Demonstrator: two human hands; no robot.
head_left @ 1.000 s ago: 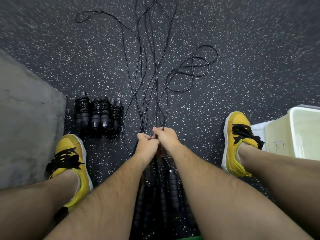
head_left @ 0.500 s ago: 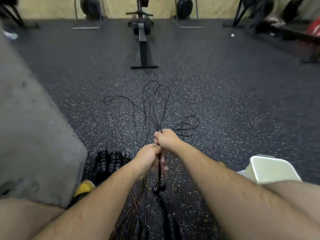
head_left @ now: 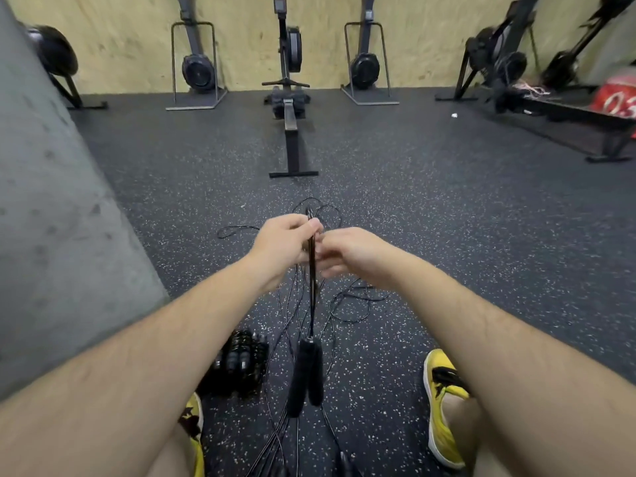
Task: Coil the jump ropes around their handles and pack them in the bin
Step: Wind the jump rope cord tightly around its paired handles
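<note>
Your left hand (head_left: pixel 284 244) grips the rope (head_left: pixel 312 297), handles (head_left: pixel 306 376) hanging straight below it, long axis upright; your right hand (head_left: pixel 351 254) curls just beside the rope, hold unclear.

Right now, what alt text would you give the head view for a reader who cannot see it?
A person's left hand grips a black jump rope above a speckled gym floor, the right hand at the same cord, two handles dangling below. Loose cords and coiled ropes lie near yellow shoes; rowing machines stand beyond.
</note>
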